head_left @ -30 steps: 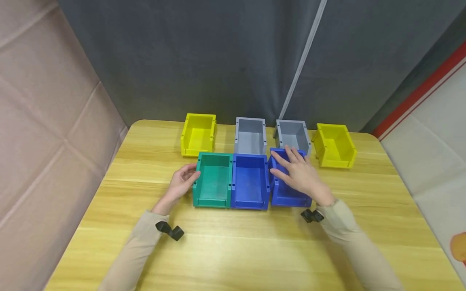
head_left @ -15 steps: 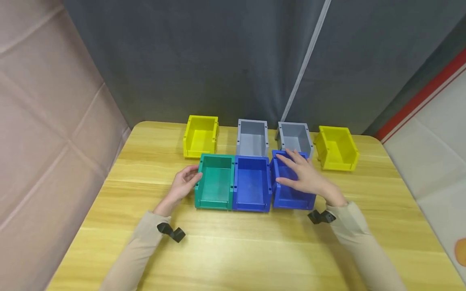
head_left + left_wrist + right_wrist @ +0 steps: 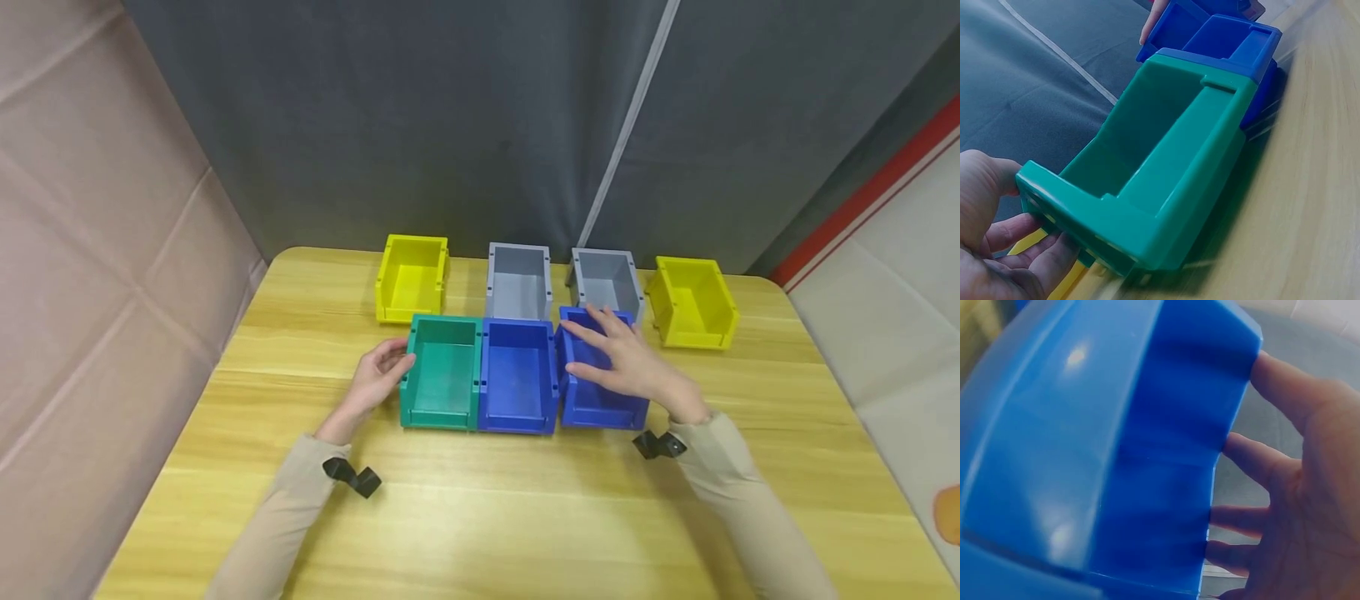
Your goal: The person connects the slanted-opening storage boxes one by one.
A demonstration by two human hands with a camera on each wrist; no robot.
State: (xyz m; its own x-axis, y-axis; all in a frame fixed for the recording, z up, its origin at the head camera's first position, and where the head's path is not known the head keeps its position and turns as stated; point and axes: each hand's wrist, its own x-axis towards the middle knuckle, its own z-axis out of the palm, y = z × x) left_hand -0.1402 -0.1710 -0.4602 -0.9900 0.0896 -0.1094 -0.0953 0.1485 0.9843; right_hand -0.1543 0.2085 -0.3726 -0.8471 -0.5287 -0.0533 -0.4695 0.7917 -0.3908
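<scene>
Pressing unevenly could skew the rightmost blue plastic open-topped bin (image 3: 603,414), since the right hand (image 3: 633,367), fingers spread and nearly straight, merely touches its rim without gripping. Pulling too hard with the left hand (image 3: 373,375), whose thumb and curled fingers appear to pinch the outer side of the green plastic bin (image 3: 442,375), might drag that away from the middle blue plastic bin (image 3: 517,379) beside it. These three bins form a row across the middle of the wood-grained bench (image 3: 480,517). Compared with a second ago, the right hand sits slightly farther right, its thumb lower along the rim; the bins look unmoved.
</scene>
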